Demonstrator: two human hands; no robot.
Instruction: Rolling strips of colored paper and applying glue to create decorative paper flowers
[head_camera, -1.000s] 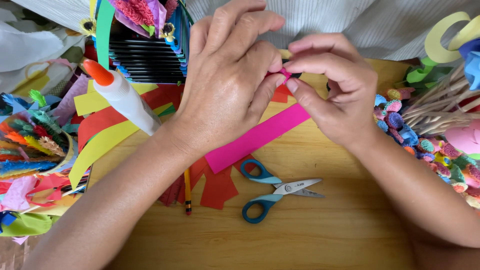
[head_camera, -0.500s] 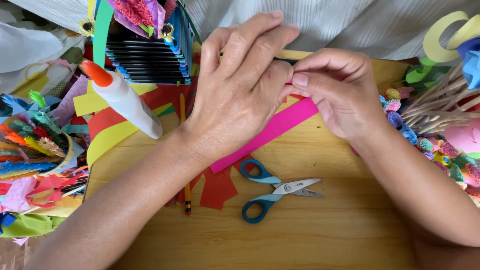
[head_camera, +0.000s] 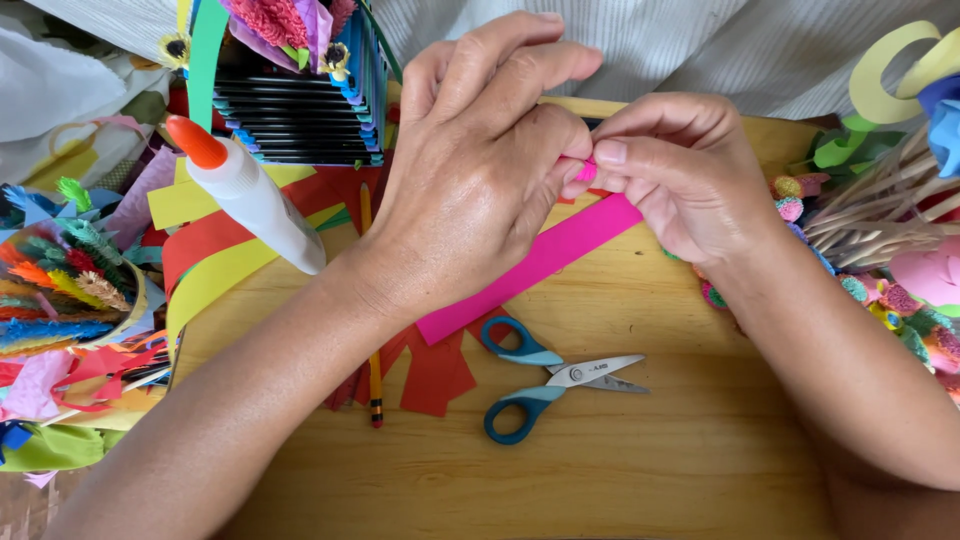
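Note:
A long pink paper strip (head_camera: 545, 262) runs diagonally over the wooden table (head_camera: 640, 470). Its upper end is pinched between the fingertips of both hands. My left hand (head_camera: 475, 165) covers the strip from above, thumb and fingers closed on that end. My right hand (head_camera: 680, 170) meets it from the right, thumb and forefinger pressed on the same pink tip. The strip's lower end lies free near the blue-handled scissors (head_camera: 545, 385).
A white glue bottle with an orange cap (head_camera: 250, 195) leans at the left over red and yellow paper strips (head_camera: 215, 250). A pencil (head_camera: 375, 385) and red paper scraps (head_camera: 435, 370) lie below. Piles of colourful paper craft flank both sides; wooden sticks (head_camera: 860, 215) stand at right.
Both hands have kept hold of the pink strip's upper end and shifted slightly up the table; the strip's free length looks a little shorter. Scissors and glue have not moved.

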